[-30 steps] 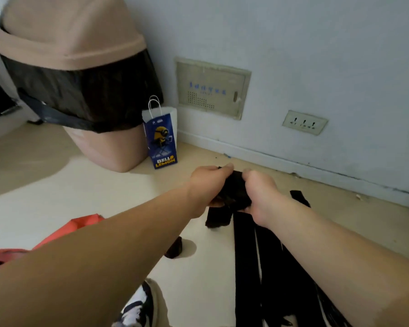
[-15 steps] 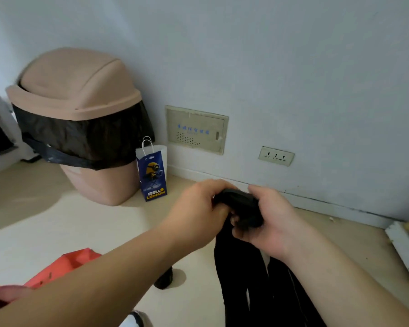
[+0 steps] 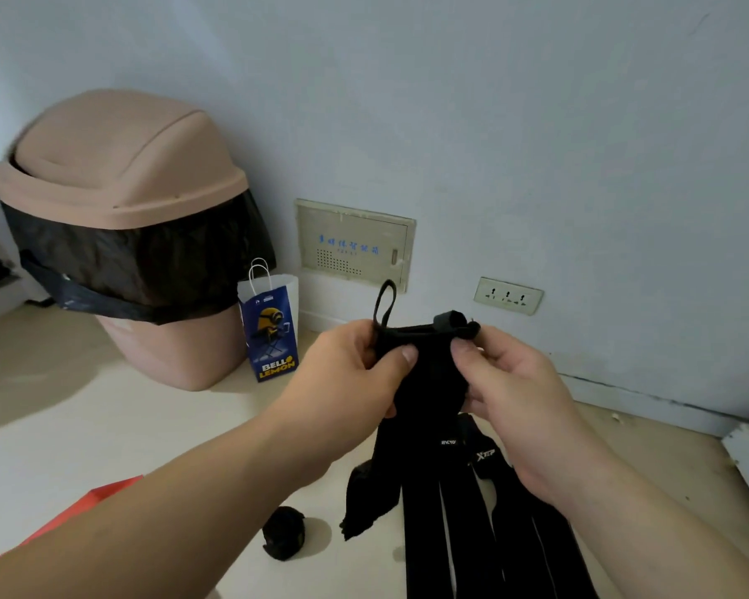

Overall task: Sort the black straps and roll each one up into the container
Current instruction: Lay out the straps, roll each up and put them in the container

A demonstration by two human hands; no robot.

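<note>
Two bare hands are held out in front of the body, with the forearms extended from the lower edge of the view and brought together above the floor. The left hand (image 3: 355, 373) is turned thumb uppermost, and one upper corner of a black fabric strap (image 3: 429, 378) is pinched between its thumb and curled fingers. The right hand (image 3: 515, 399) is set opposite, with thumb and forefinger closed on the other upper corner and the remaining fingers loosely curled beneath.

A pale cream floor (image 3: 126, 425) is seen below, met by a light blue-grey painted wall (image 3: 494, 123). A beige plastic swing-lid bin (image 3: 117, 166), lined with a black plastic bag (image 3: 139, 261), is stood by the wall at the left, and a small blue and white paper gift bag (image 3: 271, 330) is set just beside it. A cream recessed wall panel (image 3: 355, 246) and a white triple socket plate (image 3: 508, 295) are mounted low on the wall. A flat red object (image 3: 104, 499) is partly seen at the lower left.

The held strap is stretched between the two hands, with a thin loop (image 3: 385, 302) stood up beside the left thumb and a small rolled end (image 3: 450, 319) beside the right forefinger. The rest of it is left hanging below the hands. Several long black straps (image 3: 463, 512) are laid side by side on the floor beneath, and a small black rolled bundle (image 3: 284, 531) is lying apart from them, near the left forearm.
</note>
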